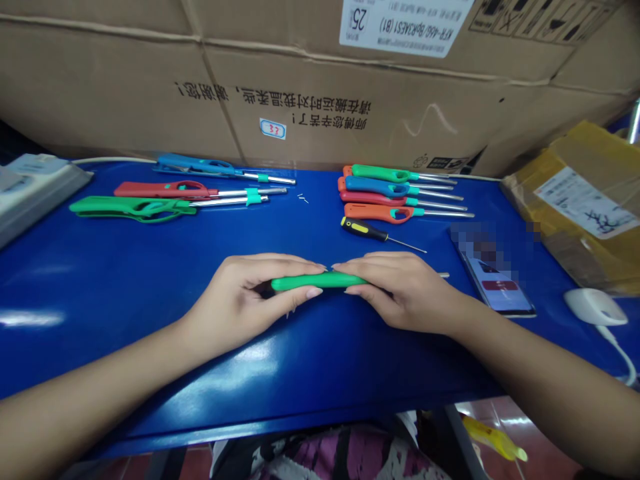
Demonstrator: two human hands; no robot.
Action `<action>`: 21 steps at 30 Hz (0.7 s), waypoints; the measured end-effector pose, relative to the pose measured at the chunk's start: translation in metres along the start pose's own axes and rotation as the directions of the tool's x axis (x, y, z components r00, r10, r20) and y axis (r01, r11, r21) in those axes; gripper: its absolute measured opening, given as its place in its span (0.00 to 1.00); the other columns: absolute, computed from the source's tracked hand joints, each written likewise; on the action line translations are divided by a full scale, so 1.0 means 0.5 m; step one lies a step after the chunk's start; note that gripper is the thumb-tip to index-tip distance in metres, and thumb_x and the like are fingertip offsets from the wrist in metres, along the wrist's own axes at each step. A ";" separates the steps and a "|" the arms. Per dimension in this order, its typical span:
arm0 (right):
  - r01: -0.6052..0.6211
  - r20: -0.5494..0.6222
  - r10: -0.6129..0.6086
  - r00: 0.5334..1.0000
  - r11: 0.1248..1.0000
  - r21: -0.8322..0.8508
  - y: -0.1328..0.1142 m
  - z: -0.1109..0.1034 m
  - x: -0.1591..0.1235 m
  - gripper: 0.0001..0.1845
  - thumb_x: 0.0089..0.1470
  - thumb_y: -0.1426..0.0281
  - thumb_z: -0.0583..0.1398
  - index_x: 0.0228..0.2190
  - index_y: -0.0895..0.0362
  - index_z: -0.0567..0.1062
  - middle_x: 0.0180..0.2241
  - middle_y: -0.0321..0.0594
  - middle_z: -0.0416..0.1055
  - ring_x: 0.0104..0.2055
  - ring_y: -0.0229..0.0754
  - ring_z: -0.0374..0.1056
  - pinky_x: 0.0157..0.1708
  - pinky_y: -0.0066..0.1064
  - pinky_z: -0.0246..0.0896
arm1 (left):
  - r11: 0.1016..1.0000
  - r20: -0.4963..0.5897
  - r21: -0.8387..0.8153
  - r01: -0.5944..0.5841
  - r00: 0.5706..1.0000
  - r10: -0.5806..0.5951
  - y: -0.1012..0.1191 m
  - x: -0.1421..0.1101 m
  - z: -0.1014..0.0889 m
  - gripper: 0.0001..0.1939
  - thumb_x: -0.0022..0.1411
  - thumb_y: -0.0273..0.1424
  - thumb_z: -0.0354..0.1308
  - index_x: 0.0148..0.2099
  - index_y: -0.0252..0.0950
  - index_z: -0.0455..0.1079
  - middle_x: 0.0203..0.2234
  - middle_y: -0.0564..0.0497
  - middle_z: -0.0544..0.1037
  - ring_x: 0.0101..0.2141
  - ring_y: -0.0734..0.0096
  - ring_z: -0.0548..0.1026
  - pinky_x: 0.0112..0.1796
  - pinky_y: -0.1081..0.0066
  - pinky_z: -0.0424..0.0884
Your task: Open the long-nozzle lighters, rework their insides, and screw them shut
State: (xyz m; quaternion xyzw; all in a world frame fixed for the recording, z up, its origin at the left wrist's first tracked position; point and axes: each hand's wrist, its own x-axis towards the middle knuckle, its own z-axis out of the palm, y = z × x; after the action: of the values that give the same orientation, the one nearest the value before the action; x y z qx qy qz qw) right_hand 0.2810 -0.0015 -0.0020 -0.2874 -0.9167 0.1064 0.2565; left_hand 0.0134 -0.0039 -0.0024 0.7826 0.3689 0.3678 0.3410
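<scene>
Both hands grip one green long-necked lighter [320, 281], held level above the blue table near its middle. My left hand [255, 287] is closed around the handle end, its thumb along the near side. My right hand [400, 287] wraps the other part, and the lighter's metal tip shows just past it on the right. Behind the hands lies a black and yellow screwdriver [365, 229]. Several more lighters, among them an orange one [383, 212], lie stacked beyond it. At the left are lighters with parted handles: a green one [130, 207], a red one [163, 190] and a blue one [193, 165].
A large cardboard box [150, 87] stands along the back. Small pins [303, 198] lie between the lighter groups. To the right are a phone [500, 287], a taped parcel [565, 233] and a white corded device [595, 307]. A white box [40, 190] sits far left.
</scene>
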 end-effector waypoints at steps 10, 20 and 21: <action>-0.026 0.060 0.026 0.998 1.000 0.003 -0.009 0.003 0.000 0.14 0.71 0.69 0.57 0.52 0.58 0.79 0.46 0.44 0.85 0.45 0.45 0.81 0.45 0.37 0.77 | 1.000 -0.002 -0.009 0.001 1.000 -0.002 0.002 -0.005 0.018 0.09 0.65 0.35 0.70 0.47 0.41 0.85 0.43 0.49 0.88 0.43 0.62 0.87 0.48 0.67 0.83; -0.106 0.076 0.104 0.992 0.994 0.020 -0.003 -0.011 0.007 0.14 0.73 0.67 0.55 0.49 0.59 0.78 0.47 0.44 0.83 0.47 0.45 0.80 0.48 0.36 0.74 | 0.966 0.020 -0.223 0.130 0.991 -0.129 0.005 -0.003 0.018 0.13 0.72 0.37 0.62 0.52 0.36 0.79 0.29 0.52 0.84 0.23 0.75 0.79 0.28 0.76 0.78; -0.125 0.077 0.124 0.989 0.992 0.000 -0.001 -0.015 0.006 0.14 0.73 0.66 0.56 0.50 0.59 0.78 0.48 0.44 0.83 0.48 0.45 0.80 0.49 0.37 0.74 | 0.963 0.015 -0.233 0.135 0.991 -0.135 0.005 -0.003 0.014 0.13 0.73 0.37 0.60 0.52 0.36 0.79 0.26 0.54 0.82 0.24 0.74 0.79 0.29 0.75 0.78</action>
State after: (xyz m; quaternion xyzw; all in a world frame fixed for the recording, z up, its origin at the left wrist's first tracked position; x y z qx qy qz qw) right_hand 0.2827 0.0003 0.0059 -0.3393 -0.9058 0.1352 0.2148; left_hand 0.0192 -0.0083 -0.0046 0.7099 0.3758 0.3850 0.4545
